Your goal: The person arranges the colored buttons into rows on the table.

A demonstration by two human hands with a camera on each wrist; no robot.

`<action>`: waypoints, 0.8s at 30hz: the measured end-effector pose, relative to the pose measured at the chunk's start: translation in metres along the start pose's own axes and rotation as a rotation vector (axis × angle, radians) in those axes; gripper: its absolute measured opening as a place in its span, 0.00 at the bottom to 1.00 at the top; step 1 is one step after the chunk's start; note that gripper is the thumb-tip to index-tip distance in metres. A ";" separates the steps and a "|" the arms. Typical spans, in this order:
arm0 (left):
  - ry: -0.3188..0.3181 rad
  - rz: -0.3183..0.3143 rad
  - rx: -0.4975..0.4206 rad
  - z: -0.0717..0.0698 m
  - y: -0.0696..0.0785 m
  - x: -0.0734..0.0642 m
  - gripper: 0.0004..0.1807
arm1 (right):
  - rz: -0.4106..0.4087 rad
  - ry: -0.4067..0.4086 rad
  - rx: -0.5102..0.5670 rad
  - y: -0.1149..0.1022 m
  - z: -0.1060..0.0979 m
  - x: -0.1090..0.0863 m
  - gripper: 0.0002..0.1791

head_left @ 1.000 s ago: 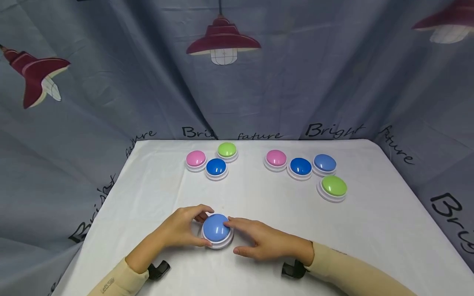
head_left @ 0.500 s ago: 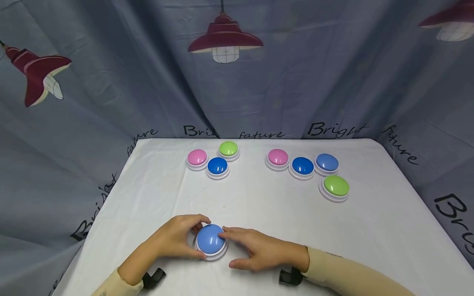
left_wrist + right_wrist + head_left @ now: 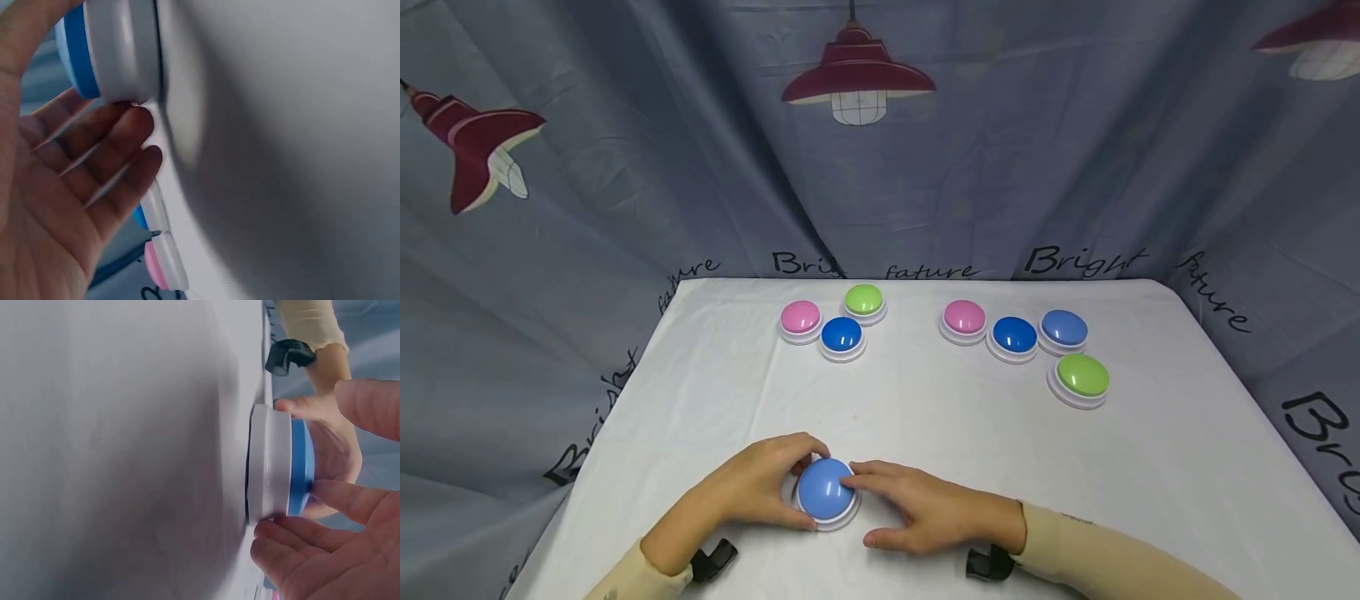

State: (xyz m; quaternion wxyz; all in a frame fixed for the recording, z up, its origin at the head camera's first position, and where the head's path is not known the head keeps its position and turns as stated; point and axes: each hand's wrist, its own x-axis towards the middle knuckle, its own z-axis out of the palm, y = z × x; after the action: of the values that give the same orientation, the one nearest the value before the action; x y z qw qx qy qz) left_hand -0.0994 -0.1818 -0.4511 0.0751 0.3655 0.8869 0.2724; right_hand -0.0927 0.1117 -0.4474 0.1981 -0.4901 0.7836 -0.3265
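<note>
A round light blue push button [image 3: 824, 490] with a white base sits near the front of the white table. My left hand [image 3: 760, 482] grips its left side, the thumb at the near edge and the fingers at the far edge. From the right, my right hand [image 3: 925, 510] lays a fingertip against the dome, its other fingers loosely extended and its thumb apart from the base. In the right wrist view, fingertips also reach the side of the white base [image 3: 270, 465]. The left wrist view shows the base from the side, standing at the cloth.
At the back left are pink [image 3: 801, 317], dark blue [image 3: 842, 335] and green [image 3: 864, 299] buttons. Further right stand another pink button [image 3: 964, 317], a dark blue one [image 3: 1015, 335], a light blue one [image 3: 1063, 328] and a green one [image 3: 1082, 376]. A grey curtain [image 3: 1000, 167] hangs behind.
Both hands and the light blue button between them have moved toward the front edge and slightly left, mostly in the first half second. The other buttons have stayed in place.
</note>
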 end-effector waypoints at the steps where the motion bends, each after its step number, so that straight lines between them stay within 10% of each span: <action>1: -0.014 -0.004 0.011 -0.002 0.000 0.001 0.41 | -0.003 0.008 0.004 0.001 -0.001 0.001 0.34; 9: -0.152 -0.105 -0.085 -0.029 0.000 0.011 0.46 | -0.004 0.078 0.024 0.010 -0.016 0.015 0.28; 24: 0.025 -0.174 -0.237 -0.048 -0.040 0.047 0.36 | 0.195 0.235 -0.005 0.054 -0.054 0.061 0.30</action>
State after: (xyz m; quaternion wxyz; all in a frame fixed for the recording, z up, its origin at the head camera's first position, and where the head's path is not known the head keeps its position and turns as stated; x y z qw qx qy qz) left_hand -0.1737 -0.1929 -0.4286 0.1300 0.2727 0.8777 0.3720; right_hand -0.1879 0.0907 -0.4465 0.1347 -0.3705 0.8461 -0.3588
